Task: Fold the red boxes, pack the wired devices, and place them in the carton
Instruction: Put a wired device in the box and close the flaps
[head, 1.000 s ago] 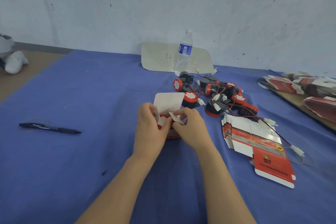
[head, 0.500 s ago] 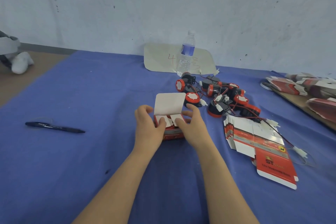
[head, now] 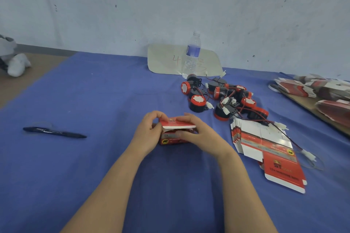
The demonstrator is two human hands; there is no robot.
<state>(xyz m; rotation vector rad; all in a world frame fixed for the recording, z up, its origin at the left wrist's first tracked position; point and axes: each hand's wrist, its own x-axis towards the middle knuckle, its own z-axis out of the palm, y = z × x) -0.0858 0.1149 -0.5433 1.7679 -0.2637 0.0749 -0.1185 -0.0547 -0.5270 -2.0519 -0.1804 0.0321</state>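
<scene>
Red box [head: 170, 139], gripped by left hand [head: 148, 133] and right hand [head: 203, 135]: lid flap [head: 178, 123], upright earlier, was folded nearly shut; wired devices [head: 220, 92] at 2 o'clock.

A pen [head: 54, 132] lies at frame left; bottle [head: 191, 55] upper centre, devices [head: 223, 96] below it, flat boxes [head: 265, 149] at right.

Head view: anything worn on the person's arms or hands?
No gloves, rings or watch on the left hand or right hand. The left forearm and right forearm are bare to the frame edge: no sleeves, bands or markings.
</scene>
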